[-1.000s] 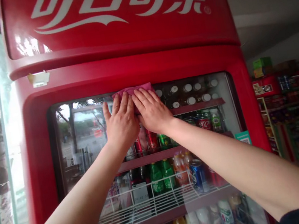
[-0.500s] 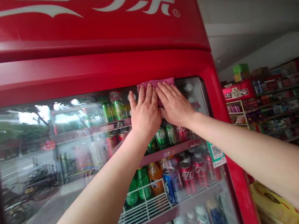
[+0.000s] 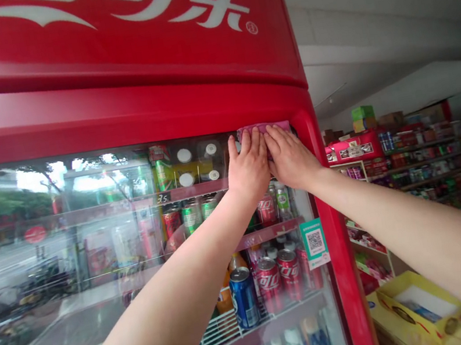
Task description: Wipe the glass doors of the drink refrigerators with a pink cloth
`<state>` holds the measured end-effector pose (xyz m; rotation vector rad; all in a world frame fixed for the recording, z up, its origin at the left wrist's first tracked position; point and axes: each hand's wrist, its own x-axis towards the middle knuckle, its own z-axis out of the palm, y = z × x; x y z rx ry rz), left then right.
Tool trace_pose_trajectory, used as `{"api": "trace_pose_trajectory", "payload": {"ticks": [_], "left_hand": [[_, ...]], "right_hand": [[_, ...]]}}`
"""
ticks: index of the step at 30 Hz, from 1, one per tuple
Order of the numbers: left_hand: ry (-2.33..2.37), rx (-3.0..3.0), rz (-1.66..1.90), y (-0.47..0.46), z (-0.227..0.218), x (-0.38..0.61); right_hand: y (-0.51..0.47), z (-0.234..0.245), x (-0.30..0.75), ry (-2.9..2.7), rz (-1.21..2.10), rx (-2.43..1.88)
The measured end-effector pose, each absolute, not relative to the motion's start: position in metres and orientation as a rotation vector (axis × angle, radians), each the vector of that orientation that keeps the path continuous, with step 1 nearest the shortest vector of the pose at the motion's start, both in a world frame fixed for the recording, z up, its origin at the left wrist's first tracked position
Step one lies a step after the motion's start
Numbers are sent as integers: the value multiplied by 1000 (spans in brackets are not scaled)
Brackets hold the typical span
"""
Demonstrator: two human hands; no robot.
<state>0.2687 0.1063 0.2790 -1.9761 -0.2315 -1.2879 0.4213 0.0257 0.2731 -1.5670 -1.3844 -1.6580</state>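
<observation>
Left hand and right hand lay flat, fingers extended, pinning a folded pink cloth to the red cooler's glass door at its top-right corner; even pressure was advisable there.

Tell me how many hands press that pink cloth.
2: left hand and right hand, flat side by side on the pink cloth, top right of the glass door.

Both hands press a pink cloth flat against the glass door of a red drinks cooler, at its top right corner. The left hand and right hand lie side by side, fingers extended upward.
</observation>
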Motion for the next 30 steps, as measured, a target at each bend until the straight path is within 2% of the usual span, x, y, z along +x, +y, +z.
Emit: {"api": "trace_pose_trajectory", "payload": {"ticks": [7, 11, 14, 17, 20, 24, 30], "left_hand": [[-213, -2013, -1277, 74, 270, 308], [-152, -2080, -1267, 72, 253, 304], [-163, -2114, -1366, 76, 246, 296], [-231, -2117, -1537, 76, 250, 300], [-286, -2158, -1531, 68, 257, 315], [-288, -2183, -1427, 58, 263, 333], [-213, -2144, -1532, 64, 270, 335]], "right_hand": [[1, 275, 435, -1153, -1670, -1753], [-20, 265, 424, -1300, -1747, -1864], [-34, 277, 413, -1476, -1842, -1761], [-39, 303, 413, -1635, -1874, -1606], [-37, 318, 428, -1665, -1847, -1634], [-29, 313, 450, -1522, -1853, -1706], [-18, 312, 440, -1278, -1851, -1792]]}}
